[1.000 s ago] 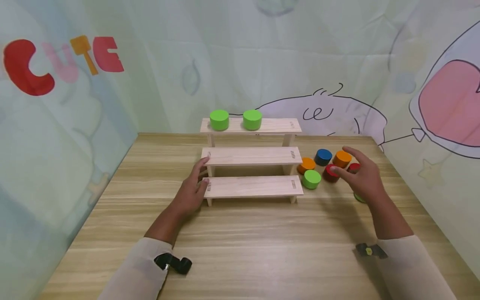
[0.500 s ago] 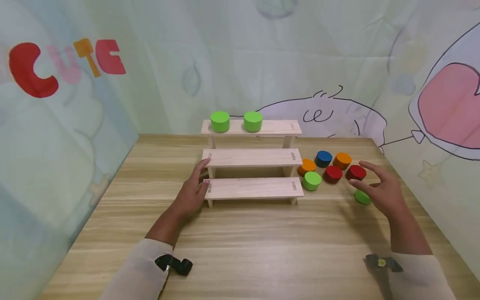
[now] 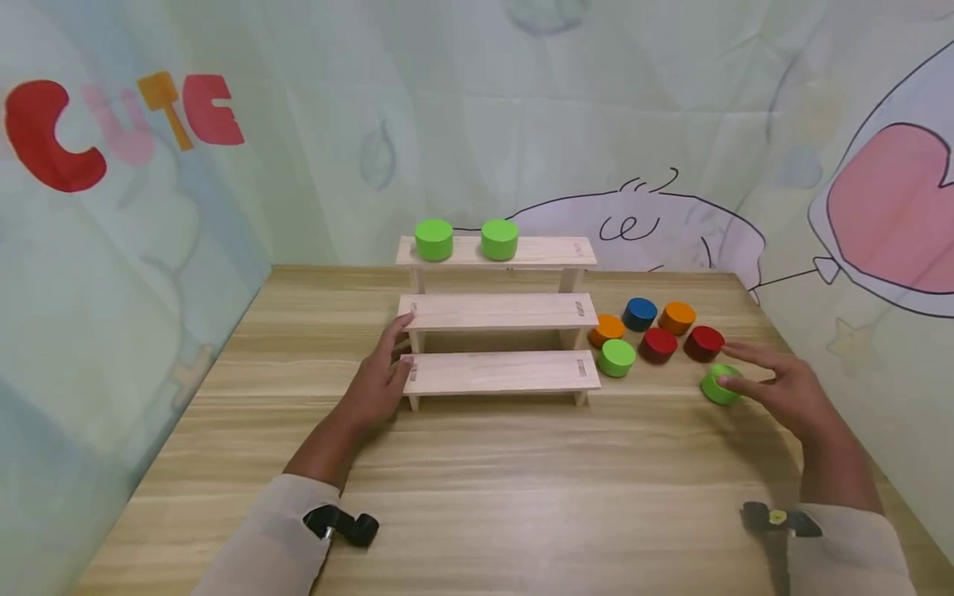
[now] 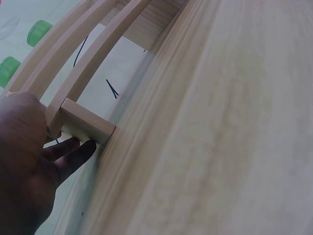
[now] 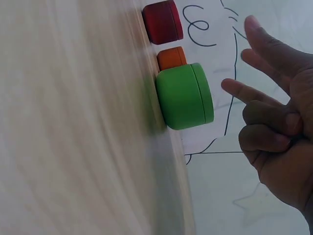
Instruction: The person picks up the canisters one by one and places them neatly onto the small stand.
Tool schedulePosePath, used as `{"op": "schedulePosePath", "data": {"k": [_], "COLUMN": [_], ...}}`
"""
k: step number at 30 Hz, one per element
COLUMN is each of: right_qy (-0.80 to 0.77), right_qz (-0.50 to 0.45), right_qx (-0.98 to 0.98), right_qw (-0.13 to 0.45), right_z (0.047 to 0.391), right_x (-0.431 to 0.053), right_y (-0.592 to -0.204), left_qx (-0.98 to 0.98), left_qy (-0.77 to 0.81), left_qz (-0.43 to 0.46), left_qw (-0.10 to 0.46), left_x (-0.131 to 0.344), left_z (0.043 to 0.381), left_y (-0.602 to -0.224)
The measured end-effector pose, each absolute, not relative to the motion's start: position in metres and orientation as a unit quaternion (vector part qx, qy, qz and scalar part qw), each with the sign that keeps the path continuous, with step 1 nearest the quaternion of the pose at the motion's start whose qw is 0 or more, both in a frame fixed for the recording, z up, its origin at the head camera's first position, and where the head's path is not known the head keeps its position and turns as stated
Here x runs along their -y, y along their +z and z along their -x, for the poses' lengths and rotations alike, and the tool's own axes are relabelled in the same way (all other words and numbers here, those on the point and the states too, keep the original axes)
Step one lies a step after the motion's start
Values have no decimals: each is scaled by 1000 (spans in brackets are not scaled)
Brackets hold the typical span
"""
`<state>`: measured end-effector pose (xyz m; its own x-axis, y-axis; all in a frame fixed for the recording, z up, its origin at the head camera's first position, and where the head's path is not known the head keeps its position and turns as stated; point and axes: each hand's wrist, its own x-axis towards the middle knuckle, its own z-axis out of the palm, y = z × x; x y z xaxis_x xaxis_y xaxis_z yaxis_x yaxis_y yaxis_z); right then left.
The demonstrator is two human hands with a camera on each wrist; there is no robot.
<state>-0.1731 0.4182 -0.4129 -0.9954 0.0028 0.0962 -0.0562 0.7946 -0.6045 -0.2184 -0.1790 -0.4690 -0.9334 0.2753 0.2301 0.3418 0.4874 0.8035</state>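
Note:
A three-tier wooden stand (image 3: 495,312) sits mid-table, two green round blocks (image 3: 434,240) on the left part of its top board. My left hand (image 3: 376,382) holds the stand's left end, thumb on the lowest board and a finger at the middle one. In the left wrist view, two fingertips (image 4: 87,149) meet the end support. My right hand (image 3: 790,393) reaches over another green block (image 3: 715,389) at the right, thumb and forefinger spread. The right wrist view shows a gap between this green block (image 5: 181,98) and the hand, with some fingers folded in.
Beside the stand's right end lies a cluster of round blocks: a green one (image 3: 616,358), two orange (image 3: 676,318), a blue one (image 3: 639,314) and two red (image 3: 659,345). Printed fabric walls (image 3: 328,149) border the wooden table (image 3: 484,488).
My right hand has moved right and toward me, away from above the red blocks to the near green block. My left hand stays at the stand, and the blocks have not moved.

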Motion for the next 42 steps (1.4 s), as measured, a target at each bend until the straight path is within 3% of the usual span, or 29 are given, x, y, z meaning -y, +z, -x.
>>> {"op": "schedulePosePath", "data": {"k": [6,16,36,42], "right_qy": [309,358,347,357], "right_qz": [-3,51,-4,19], "right_qx": [951,928,937,930], "right_qw": [15,-92,-45,-81], "right_z": [175,175,177,177], "right_x": [-431,-443,-461,-460], "right_y": [-420,-421,-448,-447], "left_qx": [859,858,858,858], "left_qy": [-478,-479,-478,-477], "left_qz": [179,180,186,187], "left_qw": [35,36,35,33], "left_x": [179,179,179,180], "left_z": [219,216,219,217], "left_y": [-470,-467,-468,-467]}}
